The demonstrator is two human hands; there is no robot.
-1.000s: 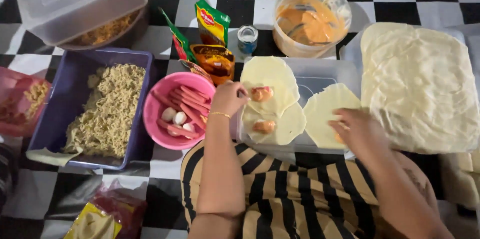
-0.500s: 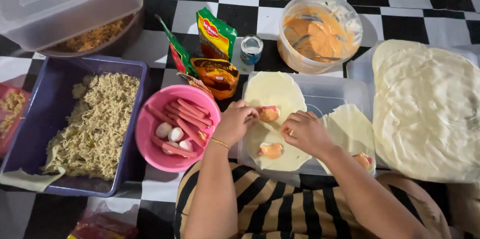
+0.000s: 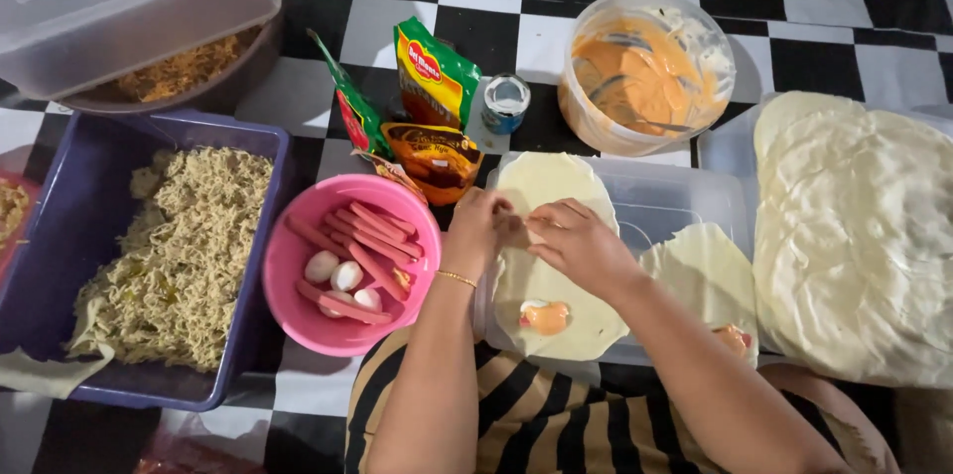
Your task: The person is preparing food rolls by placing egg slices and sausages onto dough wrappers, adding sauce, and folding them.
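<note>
Head view: you're filling the wrapper (image 3: 541, 236) on the clear lid (image 3: 675, 211).
Left hand (image 3: 481, 231) and right hand (image 3: 576, 246) pinch together at its middle; folding probably next, keep sauce dab (image 3: 545, 316) inside.

Pink bowl (image 3: 349, 275) crowding left, sauce tub (image 3: 645, 67) ahead, bare lid (image 3: 665, 206) rightward

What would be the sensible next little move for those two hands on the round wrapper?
Probably to keep rolling or folding the upper wrapper over its filling. The left hand and the right hand meet on it, fingers pinching, and its filling is hidden under them. The wrapper below lies flat with an orange dab on top, not yet folded, so it likely comes afterwards.
</note>
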